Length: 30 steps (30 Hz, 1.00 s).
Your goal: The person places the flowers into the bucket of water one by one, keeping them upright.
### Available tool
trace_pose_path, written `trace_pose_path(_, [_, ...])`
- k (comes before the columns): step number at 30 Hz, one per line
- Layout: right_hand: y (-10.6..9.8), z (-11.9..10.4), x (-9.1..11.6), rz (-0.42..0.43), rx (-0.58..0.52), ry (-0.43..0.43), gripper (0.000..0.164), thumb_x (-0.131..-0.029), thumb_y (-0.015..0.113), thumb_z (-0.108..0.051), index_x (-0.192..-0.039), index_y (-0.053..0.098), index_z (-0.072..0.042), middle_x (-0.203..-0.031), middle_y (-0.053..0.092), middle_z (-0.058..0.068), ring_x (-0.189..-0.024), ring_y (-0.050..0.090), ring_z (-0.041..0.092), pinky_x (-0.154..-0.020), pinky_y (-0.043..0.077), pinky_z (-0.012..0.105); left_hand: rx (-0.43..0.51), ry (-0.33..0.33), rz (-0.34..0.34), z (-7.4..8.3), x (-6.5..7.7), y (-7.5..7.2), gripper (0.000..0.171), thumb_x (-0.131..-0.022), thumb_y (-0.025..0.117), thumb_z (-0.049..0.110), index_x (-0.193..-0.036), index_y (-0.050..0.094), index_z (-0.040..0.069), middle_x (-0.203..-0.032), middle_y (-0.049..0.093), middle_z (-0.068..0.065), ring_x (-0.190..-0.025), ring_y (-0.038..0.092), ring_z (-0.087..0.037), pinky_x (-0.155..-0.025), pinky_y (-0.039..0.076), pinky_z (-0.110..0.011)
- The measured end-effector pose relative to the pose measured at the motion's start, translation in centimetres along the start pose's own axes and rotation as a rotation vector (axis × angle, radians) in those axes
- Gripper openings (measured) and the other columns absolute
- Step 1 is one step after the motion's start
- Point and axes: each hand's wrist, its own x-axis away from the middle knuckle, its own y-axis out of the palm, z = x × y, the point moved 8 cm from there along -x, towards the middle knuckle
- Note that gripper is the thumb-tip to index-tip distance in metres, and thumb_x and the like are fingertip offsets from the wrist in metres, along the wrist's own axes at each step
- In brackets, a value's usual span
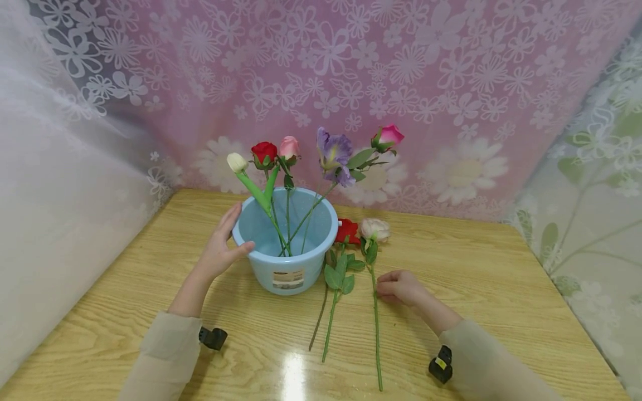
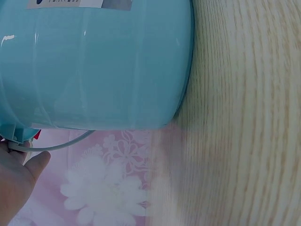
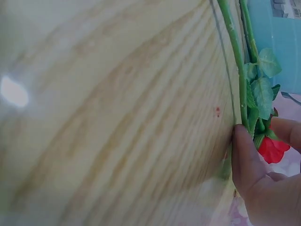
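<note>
A light blue bucket stands on the table. My left hand holds its left side, thumb over the rim and fingers along the outer wall. Inside lean a white tulip, a red rose, a light pink rose, a purple iris and a bright pink rose. My right hand touches the stem of a whitish rose lying on the table. In the right wrist view a gap shows between its digits. The hand hides that rose's bloom there.
Another red flower lies between the bucket and the whitish rose. A green stem and a brown stem lie side by side there. A pink floral curtain hangs behind the wooden table.
</note>
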Motion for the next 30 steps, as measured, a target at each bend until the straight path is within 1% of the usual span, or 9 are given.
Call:
trace_pose_path(3, [0.0, 0.1, -0.2, 0.026, 0.039, 0.027, 0.036, -0.083, 0.057, -0.004, -0.11, 0.048, 0.018, -0.094, 0.058, 0.016, -0.078, 0.059, 0.016, -0.072, 0.051, 0.031, 0.001, 0.0, 0.0, 0.0, 0.0, 0.0, 0.079, -0.076, 0.06, 0.015, -0.137, 0.016, -0.009, -0.142, 0.012, -0.025, -0.127, 0.016, -0.038, -0.101, 0.02, -0.05])
trace_pose_path(7, [-0.1, 0.1, -0.7, 0.044, 0.076, 0.051, 0.026, -0.081, 0.059, -0.004, -0.1, 0.055, 0.014, -0.078, 0.06, 0.007, -0.065, 0.058, 0.011, -0.061, 0.052, 0.026, 0.0, -0.003, 0.001, 0.0, 0.0, 0.0, 0.08, -0.076, 0.061, 0.017, -0.137, 0.016, -0.009, -0.142, 0.012, -0.025, -0.127, 0.016, -0.038, -0.101, 0.02, -0.05])
trace_pose_path(10, [-0.1, 0.1, -1.0, 0.051, 0.11, 0.052, 0.02, -0.08, 0.061, -0.004, -0.093, 0.059, 0.011, -0.069, 0.06, 0.006, -0.059, 0.057, 0.011, -0.055, 0.051, 0.025, 0.003, -0.002, 0.0, 0.1, 0.0, 0.0, 0.08, -0.077, 0.061, 0.017, -0.137, 0.016, -0.01, -0.142, 0.011, -0.025, -0.127, 0.016, -0.038, -0.101, 0.02, -0.05])
trace_pose_path(15, [-0.2, 0.6, -1.8, 0.057, 0.159, 0.048, 0.018, -0.075, 0.068, -0.008, -0.085, 0.062, 0.006, -0.067, 0.061, 0.008, -0.058, 0.059, 0.013, -0.054, 0.052, 0.027, 0.005, -0.002, 0.004, 0.1, 0.0, 0.0, 0.08, -0.075, 0.061, 0.015, -0.136, 0.016, -0.01, -0.141, 0.012, -0.026, -0.127, 0.016, -0.039, -0.101, 0.019, -0.05])
trace_pose_path(16, [-0.2, 0.7, -2.1, 0.033, 0.151, 0.026, 0.018, -0.074, 0.07, -0.01, -0.082, 0.063, 0.004, -0.066, 0.061, 0.008, -0.057, 0.059, 0.013, -0.052, 0.052, 0.026, 0.005, -0.002, 0.006, 0.1, 0.0, 0.0, 0.079, -0.075, 0.061, 0.014, -0.136, 0.016, -0.01, -0.141, 0.012, -0.026, -0.127, 0.016, -0.039, -0.101, 0.019, -0.05])
trace_pose_path(19, [-0.1, 0.8, -2.3, 0.013, 0.154, 0.01, 0.018, -0.072, 0.072, -0.011, -0.079, 0.063, 0.003, -0.065, 0.061, 0.008, -0.056, 0.059, 0.014, -0.051, 0.052, 0.027, 0.005, -0.006, 0.007, 0.1, 0.0, 0.0, 0.079, -0.075, 0.061, 0.013, -0.137, 0.016, -0.01, -0.142, 0.012, -0.025, -0.127, 0.017, -0.039, -0.102, 0.02, -0.049])
trace_pose_path(22, [-0.1, 0.7, -2.2, 0.03, 0.16, 0.025, 0.016, -0.073, 0.071, -0.008, -0.079, 0.062, 0.004, -0.063, 0.06, 0.008, -0.054, 0.058, 0.013, -0.05, 0.051, 0.026, 0.006, -0.01, 0.004, 0.1, 0.0, 0.0, 0.079, -0.075, 0.06, 0.011, -0.137, 0.016, -0.009, -0.142, 0.012, -0.024, -0.127, 0.017, -0.038, -0.102, 0.019, -0.05])
trace_pose_path(24, [-0.1, 0.4, -1.9, 0.067, 0.178, 0.054, 0.014, -0.073, 0.068, -0.004, -0.08, 0.061, 0.005, -0.063, 0.059, 0.007, -0.053, 0.057, 0.012, -0.05, 0.051, 0.026, 0.007, -0.013, 0.002, 0.0, 0.0, 0.1, 0.079, -0.075, 0.06, 0.01, -0.137, 0.016, -0.008, -0.142, 0.011, -0.024, -0.127, 0.016, -0.038, -0.102, 0.019, -0.049])
trace_pose_path(30, [0.1, 0.2, -1.9, 0.079, 0.167, 0.057, 0.009, -0.074, 0.066, -0.001, -0.077, 0.06, 0.005, -0.058, 0.056, 0.004, -0.05, 0.055, 0.01, -0.047, 0.05, 0.023, 0.021, -0.002, 0.004, 0.0, 0.0, 0.0, 0.08, -0.076, 0.061, 0.013, -0.137, 0.015, -0.009, -0.141, 0.011, -0.026, -0.127, 0.015, -0.039, -0.102, 0.019, -0.05])
